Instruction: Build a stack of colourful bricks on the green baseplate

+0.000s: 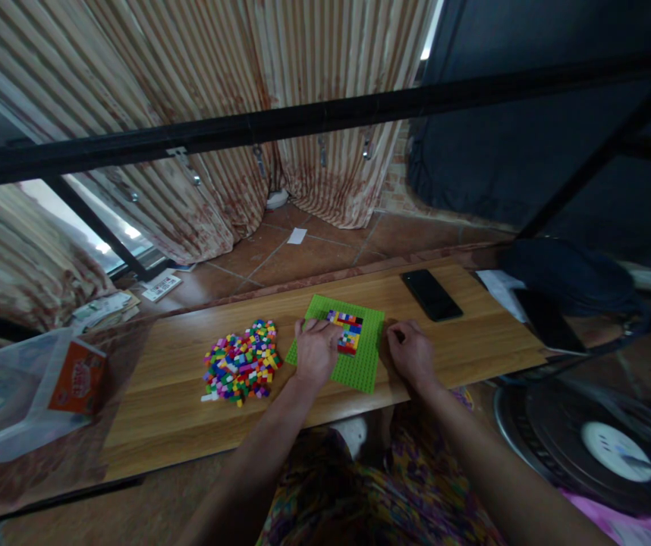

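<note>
Pile (240, 362) lying just left of your left hand (317, 350). Left grip resting flat on plate (366, 365), fingers apart and empty, fingertips touching brick patch (347, 331) to their right. Your right hand (410, 353) sitting at plate's right edge, fingers curled, grip state unclear. Left hand nearer patch.

This is looking like a room in a lived-in home. Striped curtains (200, 114) are hanging down to a terracotta tiled floor (303, 258), and daylight is coming in through a window (103, 235) behind them. A low wooden board (189, 394) is serving as a table, carrying a phone (431, 294), a pile of toy bricks (240, 362) and a green baseplate (363, 371). Loose papers (103, 309) are lying on the tiles, a plastic bag with an orange box (78, 377) is sitting at one end, and a household fan (530, 425) is standing at the other.
</note>
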Tool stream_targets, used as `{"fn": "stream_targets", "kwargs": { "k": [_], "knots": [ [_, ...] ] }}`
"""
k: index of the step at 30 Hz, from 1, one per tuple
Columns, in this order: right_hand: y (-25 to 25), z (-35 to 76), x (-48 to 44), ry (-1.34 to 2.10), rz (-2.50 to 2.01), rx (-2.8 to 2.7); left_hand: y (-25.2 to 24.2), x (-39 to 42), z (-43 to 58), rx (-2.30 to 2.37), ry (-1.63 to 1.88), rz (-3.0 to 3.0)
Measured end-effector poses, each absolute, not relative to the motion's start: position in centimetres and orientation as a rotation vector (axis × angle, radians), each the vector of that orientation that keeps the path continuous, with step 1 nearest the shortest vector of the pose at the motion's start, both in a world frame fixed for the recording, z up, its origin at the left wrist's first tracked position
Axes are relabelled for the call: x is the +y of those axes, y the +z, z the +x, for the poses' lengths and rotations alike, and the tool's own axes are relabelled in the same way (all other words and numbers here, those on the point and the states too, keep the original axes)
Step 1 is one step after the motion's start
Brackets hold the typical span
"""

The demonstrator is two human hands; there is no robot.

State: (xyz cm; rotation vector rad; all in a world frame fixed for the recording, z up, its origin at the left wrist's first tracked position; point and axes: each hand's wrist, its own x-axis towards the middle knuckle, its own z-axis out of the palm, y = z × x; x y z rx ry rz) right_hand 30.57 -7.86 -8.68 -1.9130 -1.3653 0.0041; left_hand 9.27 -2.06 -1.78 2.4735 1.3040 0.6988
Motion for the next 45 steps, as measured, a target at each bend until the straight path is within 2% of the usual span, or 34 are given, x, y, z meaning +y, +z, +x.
{"fn": "stream_targets", "kwargs": {
  "k": [19, 31, 45],
  "knots": [
    [-8.5, 30.5, -7.9, 0.007, -1.925, -1.358, -3.0, -2.2, 9.9, 1.333, 0.904, 2.212],
    [-8.4, 30.4, -7.9, 0.015, -1.911, -1.341, -1.8, -0.8, 8.7, 1.204, 0.598, 2.478],
    [-8.3, 30.3, -7.9, 0.023, -1.931, -1.335, -2.0, -1.6, 8.9, 1.248, 0.652, 2.439]
  ]
}}
